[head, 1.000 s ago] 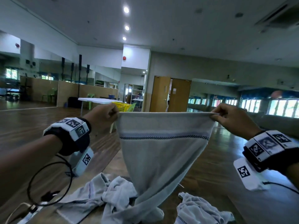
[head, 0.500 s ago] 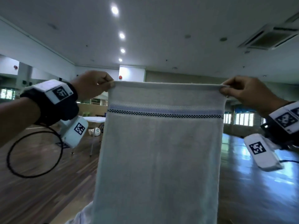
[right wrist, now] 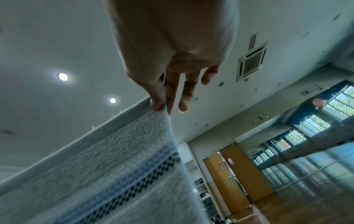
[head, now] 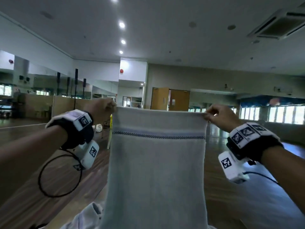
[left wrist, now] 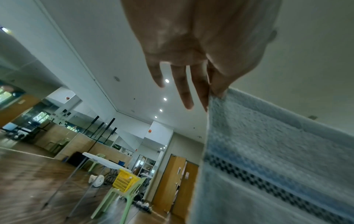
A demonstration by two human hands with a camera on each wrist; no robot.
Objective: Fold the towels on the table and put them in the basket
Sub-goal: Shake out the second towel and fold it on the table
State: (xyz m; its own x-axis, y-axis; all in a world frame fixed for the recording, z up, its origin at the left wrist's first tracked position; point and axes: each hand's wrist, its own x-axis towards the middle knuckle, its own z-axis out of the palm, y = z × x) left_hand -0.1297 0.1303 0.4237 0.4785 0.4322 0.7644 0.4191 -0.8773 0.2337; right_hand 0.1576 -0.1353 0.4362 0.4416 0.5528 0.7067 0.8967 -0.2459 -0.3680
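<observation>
Towel: pale, with a blue band and a dark checked stripe near the top edge. You hold it up in front of you by its two upper corners, top edge stretched level, the rest hanging straight down past the bottom of the head view.

Left hand: your thumb and forefinger pinch the upper left corner. The left wrist view alone shows the other fingers held straight and spread, clear of the cloth.

Right hand: it pinches the upper right corner likewise. The right wrist view shows the thumb and forefinger closed on the corner, the remaining fingers loose beside it.

Second towel: crumpled, low in the head view, left of the hanging one.

Basket: yellow, sitting on a green chair well beyond you. It is plain only from the left wrist.

White table: behind the basket.
</observation>
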